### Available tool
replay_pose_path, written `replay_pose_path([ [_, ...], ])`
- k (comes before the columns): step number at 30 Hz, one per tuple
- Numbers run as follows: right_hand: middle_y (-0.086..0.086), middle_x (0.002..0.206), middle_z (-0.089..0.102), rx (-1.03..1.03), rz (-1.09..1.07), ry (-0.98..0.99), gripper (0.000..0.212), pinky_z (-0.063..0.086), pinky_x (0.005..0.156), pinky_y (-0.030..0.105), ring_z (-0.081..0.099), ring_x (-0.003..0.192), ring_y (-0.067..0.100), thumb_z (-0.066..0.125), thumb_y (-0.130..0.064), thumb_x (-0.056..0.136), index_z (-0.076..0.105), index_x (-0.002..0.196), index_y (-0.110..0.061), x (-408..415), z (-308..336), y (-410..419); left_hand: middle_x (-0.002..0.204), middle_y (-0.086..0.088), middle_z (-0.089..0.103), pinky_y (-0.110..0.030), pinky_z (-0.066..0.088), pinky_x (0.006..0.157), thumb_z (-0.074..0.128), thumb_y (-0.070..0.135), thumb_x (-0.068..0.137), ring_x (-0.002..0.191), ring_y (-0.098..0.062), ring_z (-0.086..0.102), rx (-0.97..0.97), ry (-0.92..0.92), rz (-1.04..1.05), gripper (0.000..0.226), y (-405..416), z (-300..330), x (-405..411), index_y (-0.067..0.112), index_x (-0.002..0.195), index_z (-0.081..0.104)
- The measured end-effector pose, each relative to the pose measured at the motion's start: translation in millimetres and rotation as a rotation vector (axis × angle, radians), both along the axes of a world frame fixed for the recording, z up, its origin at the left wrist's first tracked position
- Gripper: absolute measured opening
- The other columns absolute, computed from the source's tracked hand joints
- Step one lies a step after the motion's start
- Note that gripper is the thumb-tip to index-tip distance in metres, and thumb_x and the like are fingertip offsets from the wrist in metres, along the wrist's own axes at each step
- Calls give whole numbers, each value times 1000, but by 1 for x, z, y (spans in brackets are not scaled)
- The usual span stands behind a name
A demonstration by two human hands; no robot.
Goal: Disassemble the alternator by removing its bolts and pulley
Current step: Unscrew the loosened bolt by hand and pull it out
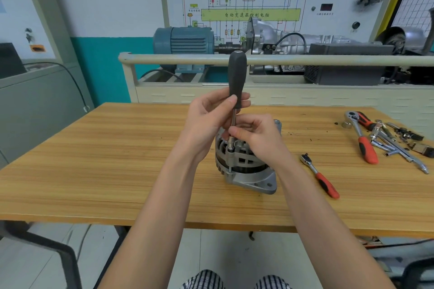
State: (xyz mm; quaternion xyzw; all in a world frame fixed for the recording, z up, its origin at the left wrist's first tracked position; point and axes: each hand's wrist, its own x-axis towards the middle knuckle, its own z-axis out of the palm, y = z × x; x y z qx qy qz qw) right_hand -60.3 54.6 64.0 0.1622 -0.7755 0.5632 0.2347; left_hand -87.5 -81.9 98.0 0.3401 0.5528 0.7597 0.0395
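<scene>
A grey alternator (249, 171) stands on the wooden table (117, 159), its slotted housing facing me. A nut driver with a black handle (237, 75) stands upright over it, its socket end on a bolt at the housing's near left edge. My left hand (209, 119) grips the lower end of the handle. My right hand (256, 134) pinches the steel shaft just above the socket. The pulley is hidden behind my hands.
A small red-handled ratchet (320, 176) lies right of the alternator. Further right lie a larger red ratchet (361, 138) and several chrome extension bars and sockets (399, 145). Behind the table stands a training rig with a blue motor (185, 42).
</scene>
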Motion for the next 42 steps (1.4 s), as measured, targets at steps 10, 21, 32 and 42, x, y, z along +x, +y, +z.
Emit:
replay_pose_path([
  [10,-4,72,72,-24,-12,-29,13,51,71,20,68,71,11,74,-4,79,71,80,-17,-1,0,-4,98,-11,70,-33,53,90,71,-2,78,95,-22,68,58,-40,113,31,1,4,0,2,109,65],
  [21,-3,79,72,-25,-2,-54,11,52,75,20,68,76,9,73,-8,82,70,90,-14,0,1,-5,96,-14,71,-32,54,86,75,-8,73,91,-23,68,96,-57,189,34,2,7,-3,4,103,66],
  [32,-2,79,74,1,-3,-78,16,53,78,22,71,81,12,63,-3,89,70,90,-17,0,0,-3,87,-6,74,-30,55,84,69,-6,78,90,-22,70,81,-30,94,25,-1,7,-5,7,100,67],
  [42,-4,74,73,29,-52,-54,18,54,77,25,70,76,11,68,-4,86,70,83,-22,-2,-1,-4,101,-12,72,-29,53,90,57,-3,90,100,-24,69,10,36,5,23,-2,8,-4,6,111,64],
])
